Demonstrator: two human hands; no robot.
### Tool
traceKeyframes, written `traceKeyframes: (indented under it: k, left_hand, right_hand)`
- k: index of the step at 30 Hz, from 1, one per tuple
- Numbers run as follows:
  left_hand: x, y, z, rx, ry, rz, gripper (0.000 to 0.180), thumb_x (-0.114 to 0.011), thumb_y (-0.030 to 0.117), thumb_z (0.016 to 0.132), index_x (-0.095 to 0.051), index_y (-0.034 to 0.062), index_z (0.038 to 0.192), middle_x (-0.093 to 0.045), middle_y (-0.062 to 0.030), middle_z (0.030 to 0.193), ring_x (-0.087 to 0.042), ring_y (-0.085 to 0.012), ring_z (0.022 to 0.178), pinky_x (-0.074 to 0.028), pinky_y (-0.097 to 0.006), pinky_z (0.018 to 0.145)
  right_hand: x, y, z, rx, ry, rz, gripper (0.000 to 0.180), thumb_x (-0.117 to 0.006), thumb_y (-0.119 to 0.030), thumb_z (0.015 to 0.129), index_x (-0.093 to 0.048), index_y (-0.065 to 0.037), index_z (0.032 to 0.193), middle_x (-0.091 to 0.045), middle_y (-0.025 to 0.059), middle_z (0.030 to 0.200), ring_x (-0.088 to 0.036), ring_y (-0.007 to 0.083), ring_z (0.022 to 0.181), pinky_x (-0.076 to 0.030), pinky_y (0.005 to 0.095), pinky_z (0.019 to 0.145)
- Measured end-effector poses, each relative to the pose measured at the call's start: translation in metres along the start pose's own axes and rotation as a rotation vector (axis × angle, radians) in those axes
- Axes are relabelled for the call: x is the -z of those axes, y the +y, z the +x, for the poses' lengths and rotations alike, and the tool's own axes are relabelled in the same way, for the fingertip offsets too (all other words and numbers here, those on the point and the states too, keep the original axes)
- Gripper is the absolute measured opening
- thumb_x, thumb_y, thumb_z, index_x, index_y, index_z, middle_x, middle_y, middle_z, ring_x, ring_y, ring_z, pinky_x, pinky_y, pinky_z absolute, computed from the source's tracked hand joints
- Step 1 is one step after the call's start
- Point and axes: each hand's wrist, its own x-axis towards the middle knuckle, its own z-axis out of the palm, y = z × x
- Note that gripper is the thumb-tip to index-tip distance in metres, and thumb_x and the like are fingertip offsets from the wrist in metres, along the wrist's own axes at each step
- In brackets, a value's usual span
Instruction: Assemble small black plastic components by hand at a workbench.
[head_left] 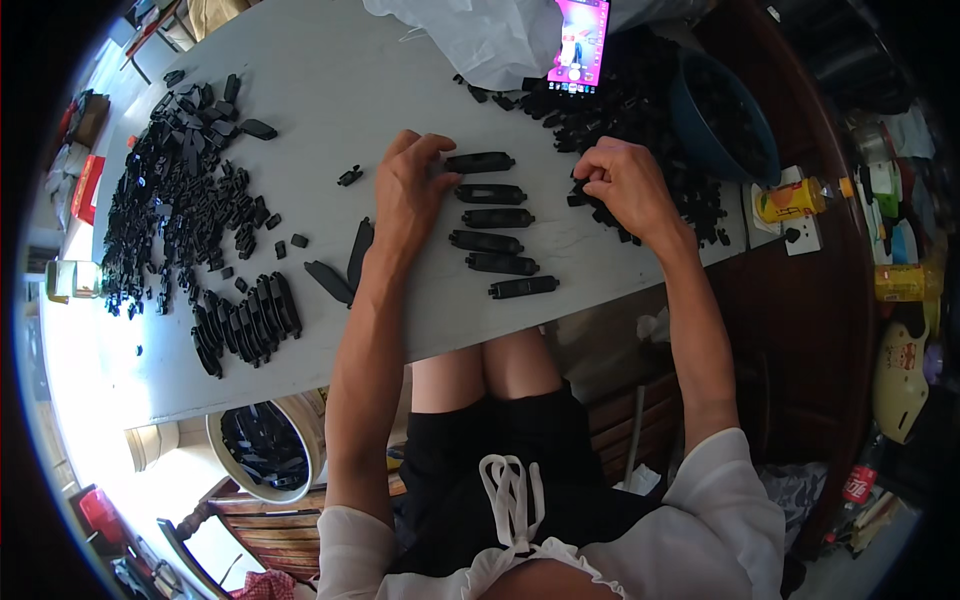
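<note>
This place seems to be a room in a home, used also as a small workshop. The home side is shown by the slatted wooden seat [255, 530], the yellow drink bottle [787, 202] and the household clutter [903, 240] crowded along the right side. The work side is shown by the desk [310, 80] — on it lie many small black parts [180, 190] in heaps — and by the blue basin [690, 130] and the pale bucket [314, 440], which both hold more dark pieces [265, 445].

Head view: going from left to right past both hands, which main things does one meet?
Heap of small black parts, left hand, column of long black parts, right hand, blue basin, yellow-labelled bottle.
</note>
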Motion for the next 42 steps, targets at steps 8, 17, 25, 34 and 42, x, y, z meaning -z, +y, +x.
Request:
traceKeyframes:
  k: [8,17,25,34,42]
  left_hand:
    - [0.018,0.019,-0.001,0.147,-0.107,0.036,0.022,-0.075,-0.001,0.067,-0.069,0.0017,0.088,-0.060,-0.0099,0.077,-0.059,-0.0227,0.068,-0.048,-0.034,0.064]
    - [0.014,0.015,-0.003,0.100,-0.259,-0.012,0.026,-0.078,0.003,0.067,-0.070,0.0023,0.091,-0.063,-0.0115,0.084,-0.063,-0.0224,0.074,-0.050,-0.034,0.067]
    - [0.014,0.008,-0.004,0.085,-0.308,-0.082,0.030,-0.079,0.001,0.064,-0.070,0.0018,0.092,-0.062,-0.0120,0.085,-0.064,-0.0259,0.078,-0.051,-0.036,0.070]
    - [0.009,0.014,-0.006,0.065,-0.280,-0.034,0.024,-0.077,0.003,0.065,-0.069,0.0023,0.088,-0.061,-0.0129,0.086,-0.063,-0.0302,0.080,-0.050,-0.038,0.072]
    - [0.009,0.010,-0.006,0.058,-0.271,-0.035,0.022,-0.077,0.003,0.066,-0.069,0.0032,0.087,-0.060,-0.0121,0.084,-0.063,-0.0295,0.077,-0.049,-0.038,0.070]
  right_hand:
    - [-0.007,0.003,-0.023,0.087,0.031,-0.147,0.016,-0.072,0.004,0.072,-0.067,0.002,0.087,-0.060,0.0084,0.082,-0.062,0.0222,0.070,-0.049,0.0321,0.062]
    - [-0.033,0.001,-0.019,0.276,0.143,-0.358,0.018,-0.072,-0.003,0.075,-0.054,-0.002,0.077,-0.051,0.0104,0.080,-0.060,0.0266,0.073,-0.048,0.0375,0.058]
    - [-0.035,-0.002,-0.017,0.436,0.193,-0.441,0.013,-0.064,0.000,0.077,-0.051,-0.002,0.074,-0.047,0.0092,0.076,-0.058,0.0248,0.070,-0.047,0.0361,0.054]
    - [-0.031,-0.007,-0.005,0.062,0.277,0.268,0.007,-0.064,-0.001,0.075,-0.057,-0.002,0.074,-0.059,0.0080,0.066,-0.061,0.0184,0.057,-0.049,0.0287,0.052]
    - [-0.020,-0.003,0.000,-0.271,0.117,0.979,0.006,-0.059,-0.003,0.080,-0.062,-0.003,0.075,-0.062,0.0059,0.066,-0.061,0.0107,0.051,-0.049,0.0230,0.042]
